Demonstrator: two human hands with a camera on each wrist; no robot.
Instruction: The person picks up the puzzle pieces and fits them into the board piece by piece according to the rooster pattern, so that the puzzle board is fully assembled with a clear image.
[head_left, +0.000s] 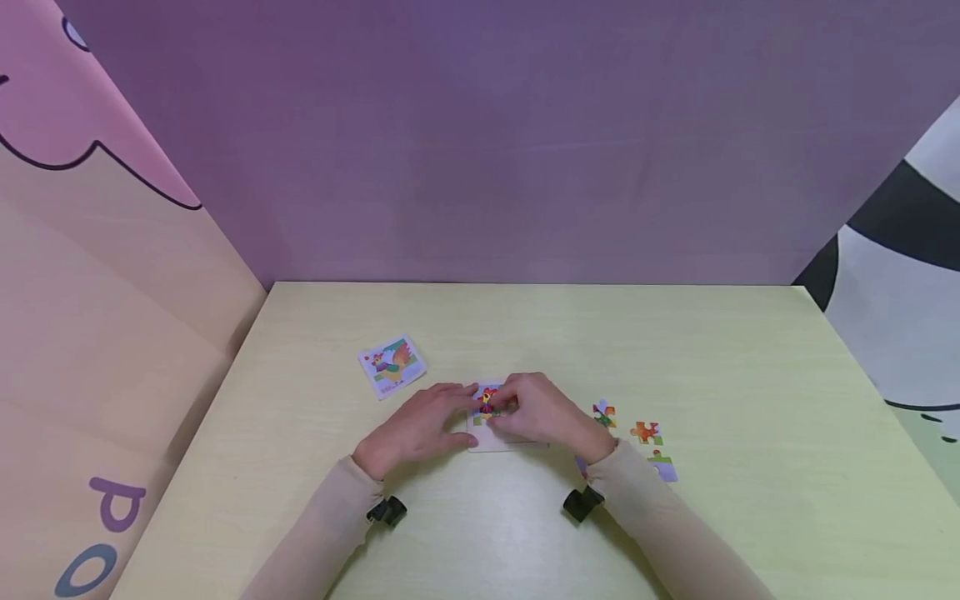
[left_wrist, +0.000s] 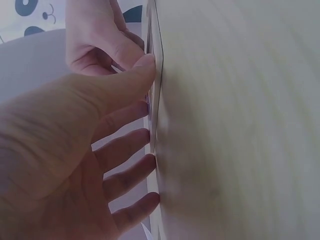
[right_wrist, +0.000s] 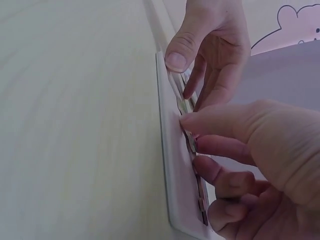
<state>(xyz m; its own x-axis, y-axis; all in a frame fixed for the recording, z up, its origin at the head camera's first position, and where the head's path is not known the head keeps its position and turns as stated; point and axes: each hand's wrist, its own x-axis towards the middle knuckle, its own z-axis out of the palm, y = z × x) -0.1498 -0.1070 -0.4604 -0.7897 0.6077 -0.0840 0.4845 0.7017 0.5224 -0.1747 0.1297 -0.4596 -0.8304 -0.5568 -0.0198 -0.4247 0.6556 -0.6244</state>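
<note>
A small white puzzle board (head_left: 495, 443) lies flat on the table, with colourful puzzle pieces (head_left: 487, 395) on its upper part, half covered by both hands. My left hand (head_left: 427, 421) rests at the board's left side, its fingers stretched out and the thumb touching the lower left edge. From the right, my right hand (head_left: 543, 410) bends its fingers over the board. In the right wrist view, its thumb and forefinger pinch a thin puzzle piece (right_wrist: 190, 142) at the board's surface. The picture on that piece is hidden.
Loose puzzle pieces lie right of the board: one near the back (head_left: 603, 414), an orange one (head_left: 647, 432) and a green-and-lilac one (head_left: 664, 468). Another is partly under the right wrist. A square picture card (head_left: 392, 367) lies back left on the pale table (head_left: 712, 350).
</note>
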